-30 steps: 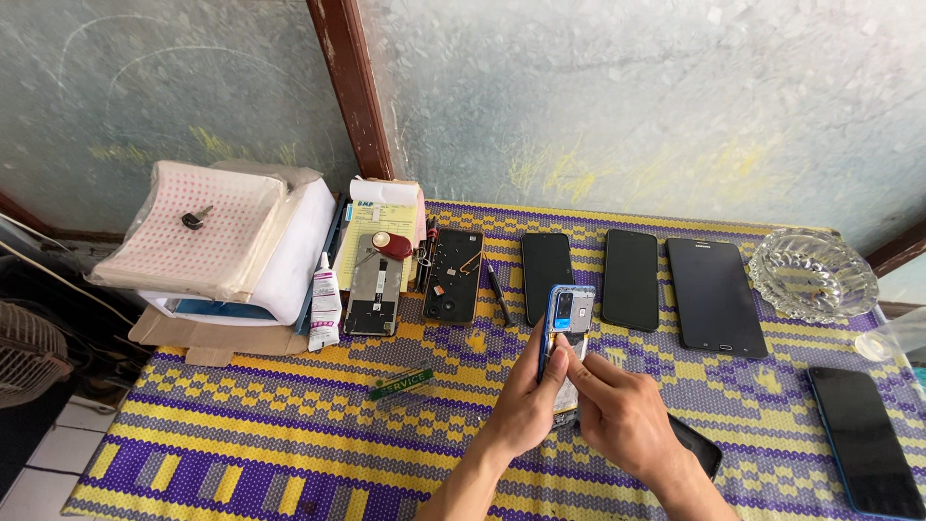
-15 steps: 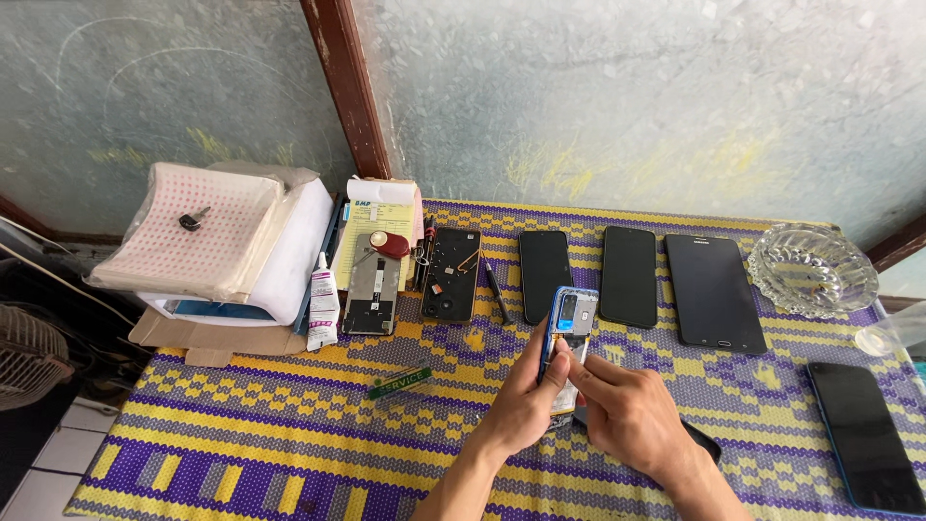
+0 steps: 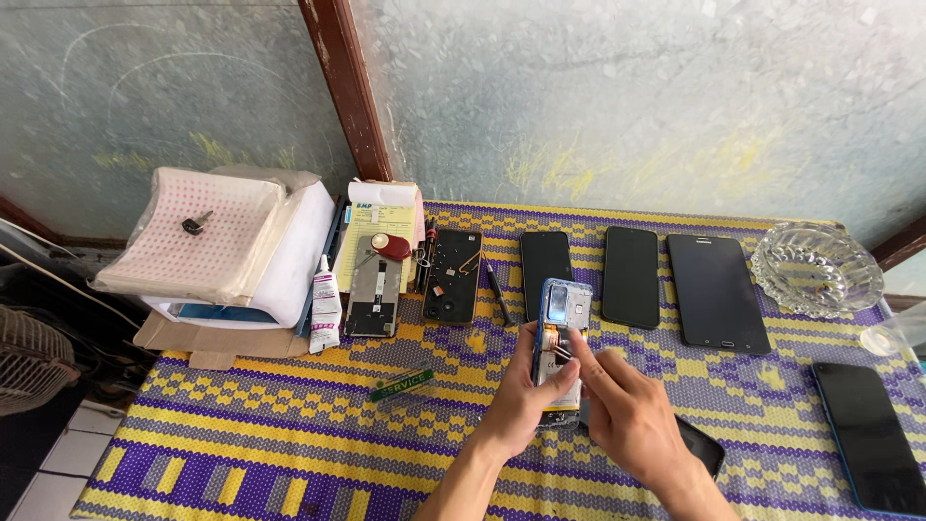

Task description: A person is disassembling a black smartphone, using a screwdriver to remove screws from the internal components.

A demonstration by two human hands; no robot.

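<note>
Right now the left hand (image 3: 516, 405) grips an opened blue phone (image 3: 561, 333), back cover off, insides showing, held up just above the mat, near the table's middle. Right hand (image 3: 627, 420) pinches w/ fingertips at a small part inside, around mid-body. To do this well, I'd judge: keep the phone braced steady, pull the part gently & straight — thin connectors tear easily.

Surface is a table w/ a purple-yellow woven mat (image 3: 241, 434). On it: three dark phones (image 3: 629, 275) face up in a row, a glass ashtray (image 3: 815, 268), two more opened phones (image 3: 451, 275), a glue tube (image 3: 325, 304), a green strip (image 3: 402, 383). Behind — a weathered grey wall (image 3: 627, 106) w/ a wooden post (image 3: 345, 87).
</note>
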